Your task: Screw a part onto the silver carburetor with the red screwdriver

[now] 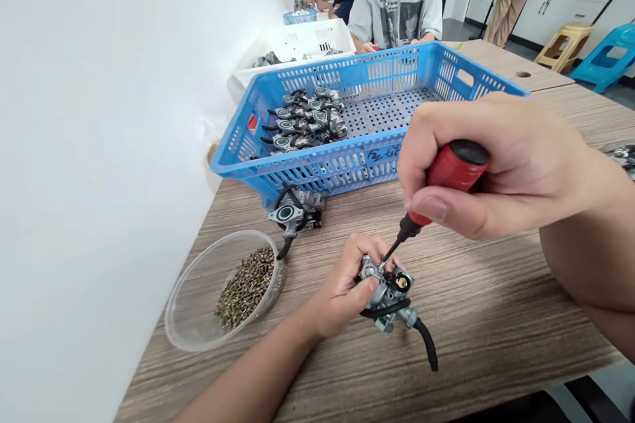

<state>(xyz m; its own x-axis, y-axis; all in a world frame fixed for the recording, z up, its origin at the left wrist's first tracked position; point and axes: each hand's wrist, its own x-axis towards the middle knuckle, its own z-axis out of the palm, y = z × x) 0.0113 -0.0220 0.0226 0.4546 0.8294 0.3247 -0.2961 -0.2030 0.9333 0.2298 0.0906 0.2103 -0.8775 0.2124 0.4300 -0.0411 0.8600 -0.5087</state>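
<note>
My left hand (347,287) is closed around a small metal carburetor (384,301), holding it just over the table. A black rubber hose (426,342) hangs from the carburetor's lower right. In my right hand (496,165) is a screwdriver (454,168) with a red and black handle, tilted down to the left. Its tip meets the top of the carburetor beside my left fingertips; any screw head there is too small to make out. Another carburetor (292,215) lies on the table against the blue crate. A clear round tub (183,317) with many small brass-coloured screws (248,284) stands left of my left hand.
Beyond my hands stands a large blue crate (337,158) with several carburetors (307,119) at its left. A white crate (278,39) is behind it. A co-worker (401,0) sits across the table. More metal parts (622,157) lie at the far right. The wall (99,112) borders the left.
</note>
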